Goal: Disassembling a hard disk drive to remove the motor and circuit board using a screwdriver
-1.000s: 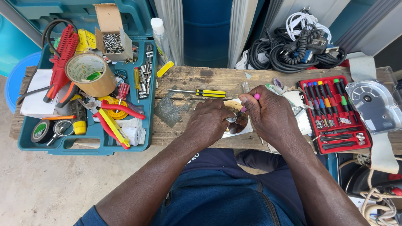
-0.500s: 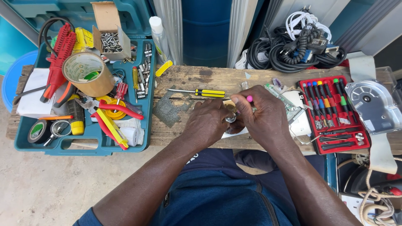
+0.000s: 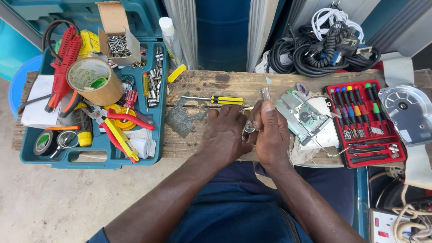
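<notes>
Across the worn wooden table [image 3: 216, 85] your two forearms reached in from the near edge and met close to its middle. Off the table's left end sat the teal tool case [image 3: 90, 158], crammed with a roll of brown tape [image 3: 92, 80], red-handled pliers [image 3: 128, 118], a red crimping tool [image 3: 65, 58] and an open cardboard box of screws [image 3: 118, 45]. Toward the right end lay the red tray of small screwdrivers [image 3: 365, 155], and beyond it, past the right edge, a round grey metal housing [image 3: 407, 112]. Behind the far edge a tangle of black cables [image 3: 324, 54] was heaped. Between your hands and the red tray rested a green circuit board [image 3: 294, 110] on a white pad. Near the far edge, just beyond your knuckles, lay a yellow-and-black screwdriver [image 3: 220, 100], with a grey mesh patch [image 3: 182, 119] to its left. Your left hand [image 3: 223, 137] was curled, fingers bent down around a small shiny metal part [image 3: 249, 128] held just above the table's middle; your right hand [image 3: 270, 135] was clenched on a thin tool with a clear handle [image 3: 265, 93], its top sticking up past your thumb. The metal part showed only as a glint in the gap between the two hands, too hidden to tell its shape.
</notes>
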